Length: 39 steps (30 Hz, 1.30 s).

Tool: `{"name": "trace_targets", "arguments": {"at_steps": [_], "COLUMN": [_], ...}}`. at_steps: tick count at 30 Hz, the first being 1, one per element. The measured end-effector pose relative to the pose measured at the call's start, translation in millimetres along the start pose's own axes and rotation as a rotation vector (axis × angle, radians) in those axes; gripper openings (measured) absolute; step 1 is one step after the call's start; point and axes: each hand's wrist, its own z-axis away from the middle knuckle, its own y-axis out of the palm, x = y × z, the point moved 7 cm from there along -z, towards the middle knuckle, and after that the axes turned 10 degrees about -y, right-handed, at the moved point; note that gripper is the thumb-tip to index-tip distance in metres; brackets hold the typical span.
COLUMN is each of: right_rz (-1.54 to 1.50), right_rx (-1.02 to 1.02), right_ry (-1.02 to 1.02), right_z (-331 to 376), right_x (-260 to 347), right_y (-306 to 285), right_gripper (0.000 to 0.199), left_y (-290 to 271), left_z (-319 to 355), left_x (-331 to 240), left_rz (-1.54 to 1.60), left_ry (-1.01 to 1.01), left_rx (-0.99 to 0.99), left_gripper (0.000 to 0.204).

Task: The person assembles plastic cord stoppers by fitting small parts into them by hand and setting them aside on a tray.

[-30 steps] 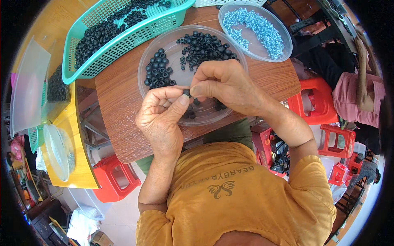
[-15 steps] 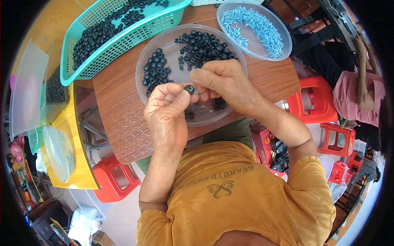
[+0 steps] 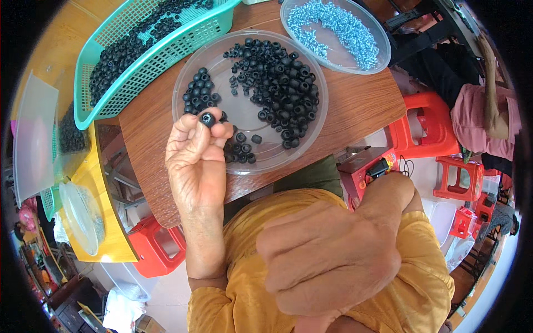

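Observation:
Between the thumb and fingers of my left hand (image 3: 197, 161) is a small black bead-like part (image 3: 207, 119), its round hole facing up with a light ring inside. It is held over the left side of a clear round tray (image 3: 245, 114). My right hand (image 3: 333, 258) is close to the camera in front of my chest, back of the hand showing and fingers curled; what they hold, if anything, is hidden. Several more black parts (image 3: 288, 91) lie in the tray at the right, with smaller groups at the left and near edge.
A turquoise basket (image 3: 161, 66) of black parts stands at the back left. Behind the tray on the right is a round dish (image 3: 355, 47) of shiny light-blue pieces. Red stools (image 3: 425, 127) flank the brown table (image 3: 369, 105). A person in pink (image 3: 480, 114) is at the far right.
My right hand has left the black part and come back toward my chest and the camera. My left hand has shifted left, still pinching the part.

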Motion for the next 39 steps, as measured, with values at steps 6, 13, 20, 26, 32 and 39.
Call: {"name": "trace_targets", "arguments": {"at_steps": [6, 13, 20, 26, 32, 39], "right_rz": [0.183, 0.088, 0.779, 1.172, 1.365, 1.465], "right_rx": [-0.058, 0.109, 0.163, 0.128, 0.427, 0.636], "right_ry": [-0.129, -0.199, 0.073, 0.236, 0.247, 0.257], "right_z": [7, -17, 47, 72, 72, 69], "right_x": [2, 22, -19, -65, -98, -110], "right_y": [10, -5, -41, -65, -47, -31], "right_gripper": [0.032, 0.027, 0.027, 0.010, 0.008, 0.008], "left_y": [0, -1, -3, -1, -1, -2], "left_z": [-1, -1, 3, 3, 7, 8], "left_x": [3, -3, -7, -1, 0, -1], "left_rz": [0.030, -0.004, 0.017, 0.013, -0.003, -0.020], "left_ry": [-0.009, -0.008, 0.015, -0.016, -0.009, 0.007], "left_rx": [0.025, 0.093, 0.020, 0.014, 0.011, 0.005], "left_gripper": [0.014, 0.016, 0.013, 0.012, 0.011, 0.011]}}
